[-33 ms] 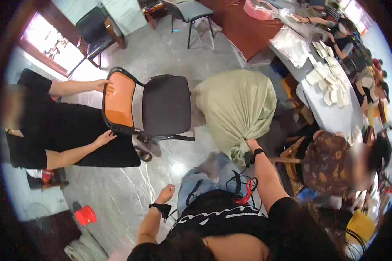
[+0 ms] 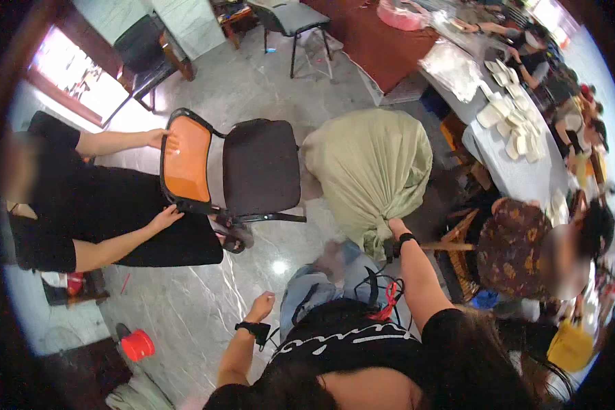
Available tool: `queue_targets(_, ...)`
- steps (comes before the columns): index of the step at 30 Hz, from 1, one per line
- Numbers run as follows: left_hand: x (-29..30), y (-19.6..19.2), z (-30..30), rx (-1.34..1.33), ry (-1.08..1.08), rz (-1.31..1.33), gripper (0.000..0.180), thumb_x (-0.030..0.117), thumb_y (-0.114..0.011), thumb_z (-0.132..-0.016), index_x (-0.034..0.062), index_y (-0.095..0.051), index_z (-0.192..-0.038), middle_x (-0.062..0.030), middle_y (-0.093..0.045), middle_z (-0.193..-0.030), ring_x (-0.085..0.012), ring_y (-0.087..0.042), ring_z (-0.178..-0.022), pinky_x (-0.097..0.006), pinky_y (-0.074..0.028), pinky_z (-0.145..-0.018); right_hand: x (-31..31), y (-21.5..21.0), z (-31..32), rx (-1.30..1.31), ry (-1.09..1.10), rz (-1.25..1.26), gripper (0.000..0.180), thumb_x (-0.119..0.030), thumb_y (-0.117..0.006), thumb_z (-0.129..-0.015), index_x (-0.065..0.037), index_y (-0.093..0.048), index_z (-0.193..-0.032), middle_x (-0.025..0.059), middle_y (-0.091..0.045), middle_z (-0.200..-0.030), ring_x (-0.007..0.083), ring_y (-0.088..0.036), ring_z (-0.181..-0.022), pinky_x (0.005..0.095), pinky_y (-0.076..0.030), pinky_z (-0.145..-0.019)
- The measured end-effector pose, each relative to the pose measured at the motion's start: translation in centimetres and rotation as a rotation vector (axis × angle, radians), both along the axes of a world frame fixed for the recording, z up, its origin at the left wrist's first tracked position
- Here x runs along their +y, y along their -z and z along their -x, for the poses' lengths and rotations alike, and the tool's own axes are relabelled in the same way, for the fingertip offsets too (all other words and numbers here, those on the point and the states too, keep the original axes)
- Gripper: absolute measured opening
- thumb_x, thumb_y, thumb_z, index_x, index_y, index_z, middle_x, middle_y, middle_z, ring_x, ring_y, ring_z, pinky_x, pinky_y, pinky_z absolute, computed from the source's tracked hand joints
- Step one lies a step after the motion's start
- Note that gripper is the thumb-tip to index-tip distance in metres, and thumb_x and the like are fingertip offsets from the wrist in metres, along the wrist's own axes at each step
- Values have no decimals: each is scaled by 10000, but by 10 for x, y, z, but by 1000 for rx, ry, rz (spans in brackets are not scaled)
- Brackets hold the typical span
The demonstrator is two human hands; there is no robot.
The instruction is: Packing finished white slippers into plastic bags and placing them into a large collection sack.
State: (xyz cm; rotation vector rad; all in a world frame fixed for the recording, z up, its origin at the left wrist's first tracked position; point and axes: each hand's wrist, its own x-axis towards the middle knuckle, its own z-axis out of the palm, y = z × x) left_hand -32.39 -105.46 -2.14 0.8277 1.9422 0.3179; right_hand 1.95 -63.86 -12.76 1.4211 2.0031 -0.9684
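Note:
A large, full, pale green cloth sack (image 2: 369, 157) stands on the floor in front of me, its gathered neck tied in a knot on the side facing me. My right hand (image 2: 395, 227) is closed round the bunched cloth by that knot. My left hand (image 2: 261, 307) hangs at my left side, clear of the sack, with its fingers curled in and nothing visible in them. Just left of the sack is a chair with a black seat (image 2: 262, 164) and an orange back (image 2: 188, 158). Another person's hands (image 2: 162, 217) hold that chair's back.
On the right runs a long grey table (image 2: 519, 174) with pale pieces on it and people seated along it. A person in a patterned top (image 2: 516, 249) sits close on my right. A red bucket (image 2: 138, 346) stands at lower left. Black chairs (image 2: 150, 61) are farther back.
The view has shifted very slightly. My right hand keeps its hold on the sack, and the chair stays in the other person's hands.

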Motion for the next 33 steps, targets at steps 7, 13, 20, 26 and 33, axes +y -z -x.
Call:
queue_targets(7, -70, 46, 82, -15, 174, 38, 248, 233, -456, -806, 48, -565, -930, -192, -579, -905, -346, -538, -878, -373, -433, -758, -94, 39, -5, -275, -401, -181, 127, -83, -512, -769, 7, -588, -815, 162, -595, -830, 288, -583, -746, 374, -473, -618)
queue_targets(13, -119, -7, 160, -33, 465, 183, 284, 216, -484, -782, 21, -558, -974, -206, -577, -879, -316, -556, -838, -375, -432, -755, -186, -59, 88, -160, -174, -141, 99, 11, -633, -569, -21, -588, -651, 138, -586, -751, 284, -581, -742, 368, -467, -637)
queue_targets(20, -89, 10, 247, -181, 102, 347, 234, 183, -476, -823, 10, -499, -979, -104, -565, -714, -169, -564, -572, -253, -435, -459, -308, -56, 116, -155, -130, -78, 123, -62, -508, -726, 6, -602, -686, 135, -601, -748, 258, -567, -673, 358, -461, -620)
queue_targets(26, -74, 34, 271, -282, 233, 314, 254, 186, -457, -828, -13, -511, -976, -129, -584, -732, -197, -592, -566, -273, -465, -473, -432, -16, 146, 224, 462, -302, 123, -64, -517, -679, -7, -624, -659, 167, -606, -738, 271, -590, -700, 383, -466, -600)
queue_targets(33, -107, -6, 181, -175, 584, 76, 282, 198, -435, -847, 13, -464, -1057, -113, -573, -824, -164, -575, -680, -245, -443, -551, -520, -14, 115, 185, 199, -377, 139, -65, -499, -684, 0, -617, -651, 188, -596, -730, 320, -576, -701, 385, -458, -594)
